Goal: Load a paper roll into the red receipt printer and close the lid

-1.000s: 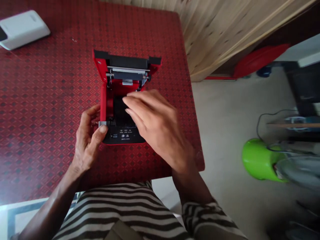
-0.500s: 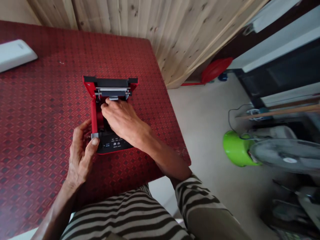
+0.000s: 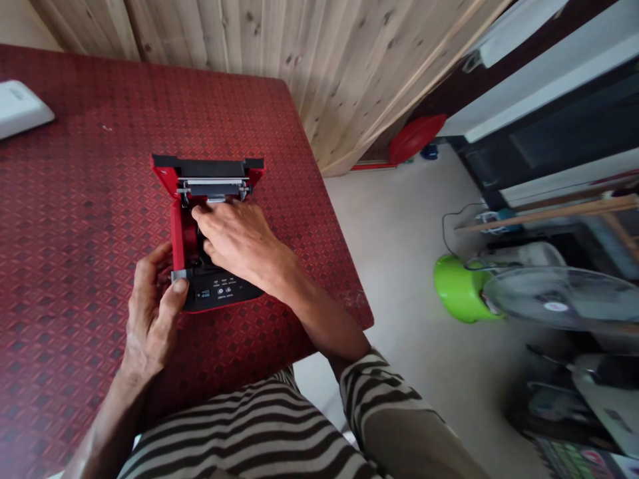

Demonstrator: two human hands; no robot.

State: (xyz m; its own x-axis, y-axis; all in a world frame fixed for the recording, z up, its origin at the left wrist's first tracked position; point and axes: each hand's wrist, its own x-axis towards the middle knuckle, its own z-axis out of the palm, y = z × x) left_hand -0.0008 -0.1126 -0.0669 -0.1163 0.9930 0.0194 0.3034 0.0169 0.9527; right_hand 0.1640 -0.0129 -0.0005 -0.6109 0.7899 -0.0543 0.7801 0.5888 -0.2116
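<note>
Left hand [image 3: 152,303] has the device [image 3: 188,229] pinched by its left corner, thumb on top. Right hand's [image 3: 242,243] fingers are curled down inside, can't tell if they're gripping anything. It's on the desk [image 3: 100,199], long axis running away from the wearer, panel [image 3: 219,291] nearest, lid [image 3: 212,169] up.

Tabletop [image 3: 90,319]: red, diamond-patterned | upper left: white object [image 3: 22,110], cut by frame | behind: knotted wood planking [image 3: 224,33] | floor [image 3: 379,233], right: bright green container [image 3: 456,286], fan [image 3: 559,299] beside it | farther back: red rounded object [image 3: 417,138] near small blue item [image 3: 429,152]
</note>
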